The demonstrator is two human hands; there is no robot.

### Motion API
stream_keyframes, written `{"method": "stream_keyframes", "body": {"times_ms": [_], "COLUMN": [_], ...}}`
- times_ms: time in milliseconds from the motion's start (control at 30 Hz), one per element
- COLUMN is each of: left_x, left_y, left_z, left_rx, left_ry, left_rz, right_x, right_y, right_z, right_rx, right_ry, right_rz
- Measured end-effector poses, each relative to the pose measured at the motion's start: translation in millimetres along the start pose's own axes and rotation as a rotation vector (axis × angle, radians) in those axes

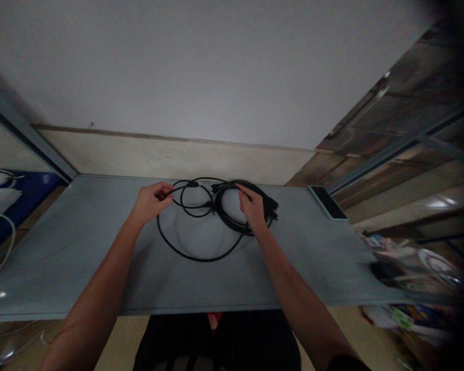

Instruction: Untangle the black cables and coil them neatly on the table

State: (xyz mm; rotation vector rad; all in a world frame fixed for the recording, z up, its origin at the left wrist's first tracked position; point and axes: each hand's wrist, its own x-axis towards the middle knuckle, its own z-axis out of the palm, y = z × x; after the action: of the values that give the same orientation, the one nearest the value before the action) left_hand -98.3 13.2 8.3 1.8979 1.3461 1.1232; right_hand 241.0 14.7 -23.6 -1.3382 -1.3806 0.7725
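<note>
A thin black cable (pixel 201 260) hangs in a wide loop between my two hands, over the grey shelf. My left hand (pixel 151 202) pinches it at the loop's left side. On the right, my right hand (pixel 252 206) has its fingers closed on the cable, in front of a coiled bundle of black cables (pixel 226 219) that lies on the shelf. Small black connectors (pixel 193 184) show on the cable near the smaller loops between my hands. My right hand partly covers the bundle.
The grey shelf (pixel 201 288) runs across in front of me, against a pale wall. A phone (pixel 328 202) lies at its far right. Blurred plastic-wrapped items (pixel 417 268) are beyond the right end. A blue surface (pixel 27 198) with white things on it stands to the left.
</note>
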Motion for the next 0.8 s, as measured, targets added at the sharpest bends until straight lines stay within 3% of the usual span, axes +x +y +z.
{"method": "stream_keyframes", "body": {"times_ms": [133,200,333,467,567,633,733,800], "left_x": [1.6,0.8,-2.3,-2.1,0.1,1.9,4.0,3.8], "left_y": [-9.8,-15.4,-26.6,-44.9,-59.9,-62.5,-46.5,-25.7], "left_z": [-24.6,-37.4,-52.2,-53.3,-48.7,-42.4,-24.5,-5.5], "left_rx": [-0.405,-0.451,-0.149,0.171,0.402,0.511,0.499,0.310], "left_ry": [-0.165,-0.178,-0.223,-0.202,-0.189,-0.094,0.170,0.227], "left_rz": [-0.195,-0.256,-0.415,-0.475,-0.388,-0.242,-0.055,-0.017], "right_x": [-0.5,-0.4,-0.4,-1.9,-5.3,-8.6,-13.2,-15.0], "right_y": [-0.7,-1.9,-5.7,-10.0,-13.3,-16.2,-21.3,-24.3], "right_z": [2.4,3.3,3.8,2.9,1.4,1.2,3.5,6.7], "right_rx": [0.045,0.065,0.104,0.171,0.292,0.371,0.481,0.548], "right_ry": [0.068,0.076,0.081,0.012,-0.127,-0.223,-0.295,-0.297], "right_rz": [0.033,0.049,0.098,0.115,0.128,0.146,0.186,0.206]}}
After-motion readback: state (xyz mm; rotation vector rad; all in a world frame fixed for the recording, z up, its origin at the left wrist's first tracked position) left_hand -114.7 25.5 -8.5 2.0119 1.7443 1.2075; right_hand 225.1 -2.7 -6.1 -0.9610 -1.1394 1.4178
